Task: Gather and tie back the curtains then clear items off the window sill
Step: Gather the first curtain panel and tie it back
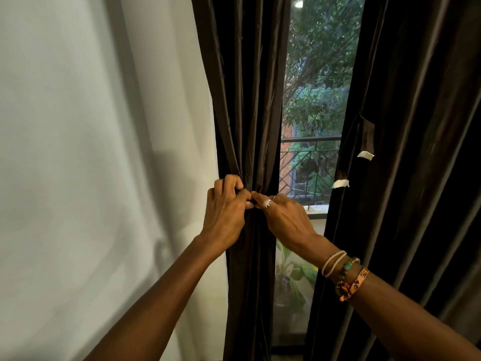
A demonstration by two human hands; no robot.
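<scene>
1. Grip state: the left hand [226,207] has its fingers curled tight and grips the left curtain [250,113] at its gathered waist. The right hand [286,220] reaches in with its fingers less curled, and their tips pinch the same bunch against the left thumb.
2. We cannot tell a tie band from the dark cloth between the fingertips (the two are too close in tone).
3. Location: the bunch lies directly between the two sets of fingertips. The left hand is on its outer side, the right hand on its window side.
4. Governing relation: the curtain's long axis runs vertically, above and below the fingers. We judge that any tie must therefore pass horizontally, across that axis, at fingertip level.
5. The right curtain [406,152] hangs ungathered, well beyond the right hand's knuckles. Its strap [365,142] dangles loose with pale ends. The right hand is the nearer hand to it.
6. We judge the first tie-back to be in progress and the sill clearing not yet begun.
</scene>
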